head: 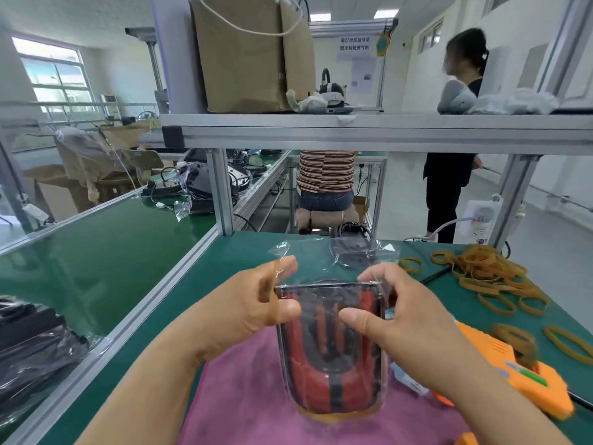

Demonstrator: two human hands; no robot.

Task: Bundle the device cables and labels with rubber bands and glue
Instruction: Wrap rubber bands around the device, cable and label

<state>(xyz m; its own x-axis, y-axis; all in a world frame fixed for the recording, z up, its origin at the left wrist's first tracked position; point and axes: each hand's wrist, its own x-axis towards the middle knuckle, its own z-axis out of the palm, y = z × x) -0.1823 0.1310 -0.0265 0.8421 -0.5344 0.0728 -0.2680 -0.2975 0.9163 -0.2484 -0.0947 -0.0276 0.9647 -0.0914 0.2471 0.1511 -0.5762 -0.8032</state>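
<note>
Up on the aluminium shelf (353,130), a brown paper bag (253,56) with white cord handles, upright. Just right of it, a white headset (330,91), possibly lying on a dark flat pad. Further right on the same shelf, a heap of grey cloth (513,102). Behind, a printed notice (357,44) on the frame. Beyond the bench, a seated person in a striped top (325,170), back to the camera; to the right, a standing person in black (449,175). On the right post, a white socket block (480,218). Across the near edge of the green bench top (244,252), a pink cloth (244,409). To the left, a second green bench (106,245) with bagged dark gear (199,184) at its far end; cardboard boxes (73,175) past it, below a bright window (54,72).
</note>
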